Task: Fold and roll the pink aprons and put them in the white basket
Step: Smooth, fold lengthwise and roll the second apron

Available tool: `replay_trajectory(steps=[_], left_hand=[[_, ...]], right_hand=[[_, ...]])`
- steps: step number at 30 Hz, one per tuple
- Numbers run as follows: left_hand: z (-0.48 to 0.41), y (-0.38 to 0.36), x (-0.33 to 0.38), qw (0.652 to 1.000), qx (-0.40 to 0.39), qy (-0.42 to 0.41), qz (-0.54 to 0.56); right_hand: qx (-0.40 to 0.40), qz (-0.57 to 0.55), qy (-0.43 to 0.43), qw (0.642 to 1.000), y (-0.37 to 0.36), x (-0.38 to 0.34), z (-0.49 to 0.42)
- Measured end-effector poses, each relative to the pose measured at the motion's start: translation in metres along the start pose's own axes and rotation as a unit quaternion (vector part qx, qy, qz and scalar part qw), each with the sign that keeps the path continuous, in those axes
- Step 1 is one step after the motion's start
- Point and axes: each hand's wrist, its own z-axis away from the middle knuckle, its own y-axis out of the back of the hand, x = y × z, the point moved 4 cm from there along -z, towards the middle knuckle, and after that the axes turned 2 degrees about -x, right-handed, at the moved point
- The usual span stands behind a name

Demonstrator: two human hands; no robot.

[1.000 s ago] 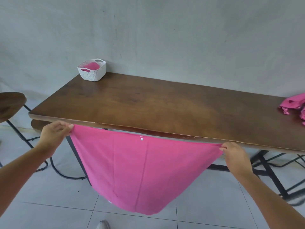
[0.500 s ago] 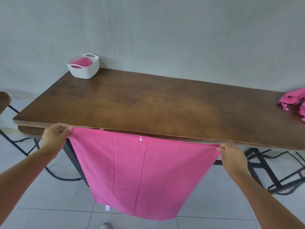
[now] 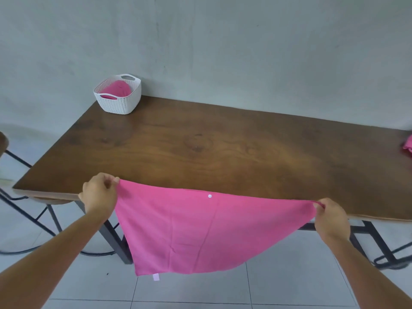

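A pink apron (image 3: 200,230) hangs spread out in front of the wooden table (image 3: 223,148), its top edge stretched just above the table's near edge. My left hand (image 3: 98,195) pinches its top left corner and my right hand (image 3: 332,219) pinches its top right corner. A white snap button shows near the top edge and a small tag hangs at the bottom. The white basket (image 3: 118,94) stands at the table's far left corner with a rolled pink apron (image 3: 116,89) inside.
More pink cloth (image 3: 408,146) lies at the table's right edge, mostly cut off. A stool with a black metal frame (image 3: 13,157) stands to the left. Black table legs and white floor tiles show below. A grey wall backs the table.
Both hands have lifted the apron, so its top edge now overlaps the table's near edge. The view has moved closer and tilted down over the table.
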Motion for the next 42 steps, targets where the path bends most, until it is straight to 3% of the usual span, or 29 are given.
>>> replay_trajectory(steps=[9,17,42], left_hand=[[-0.032,-0.032,0.006,0.997,0.023,0.012,-0.066],[-0.066,-0.056,0.026,0.995,0.031,0.030,-0.091],[-0.186,-0.186,0.143,0.989,0.076,0.046,-0.120]], right_hand=[[0.006,0.001,-0.108,0.994,-0.029,-0.004,-0.024],[0.026,0.069,-0.103,0.992,-0.043,-0.021,-0.054],[0.049,0.013,-0.041,0.998,-0.115,-0.071,-0.300]])
